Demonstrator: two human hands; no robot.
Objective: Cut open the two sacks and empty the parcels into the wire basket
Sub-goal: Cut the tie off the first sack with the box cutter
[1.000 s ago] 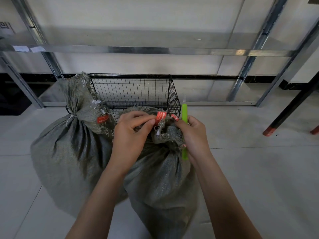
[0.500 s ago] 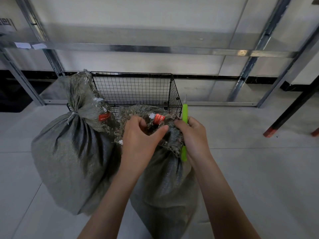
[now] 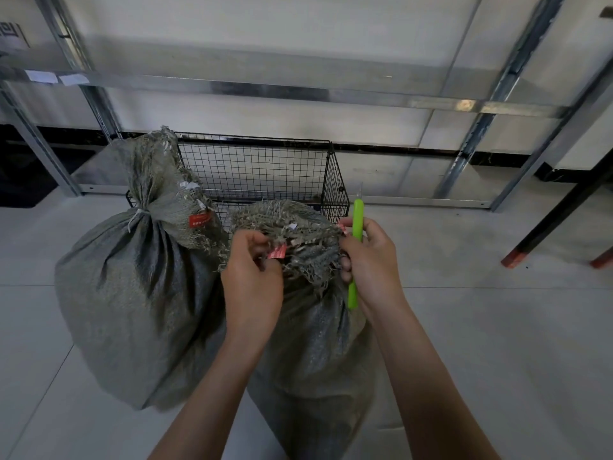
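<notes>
Two grey woven sacks stand on the floor in front of a black wire basket (image 3: 265, 167). The left sack (image 3: 132, 293) is tied at its neck with a white cord and carries a red tag. The right sack (image 3: 315, 353) has a frayed, spread top. My left hand (image 3: 252, 273) pinches a red tag (image 3: 278, 252) at that frayed top. My right hand (image 3: 371, 263) grips a green-handled knife (image 3: 355, 257), blade up, and touches the sack's fringe on its right side. No parcels are visible.
A metal shelving frame (image 3: 298, 91) runs behind the basket, with slanted uprights left and right. Dark table legs with red feet (image 3: 517, 257) stand at the right. Grey floor tiles extend on both sides of the sacks.
The top of the right sack has spread wider. My left hand has slid down and left from its neck to the red tag. My right hand with the knife has barely moved.
</notes>
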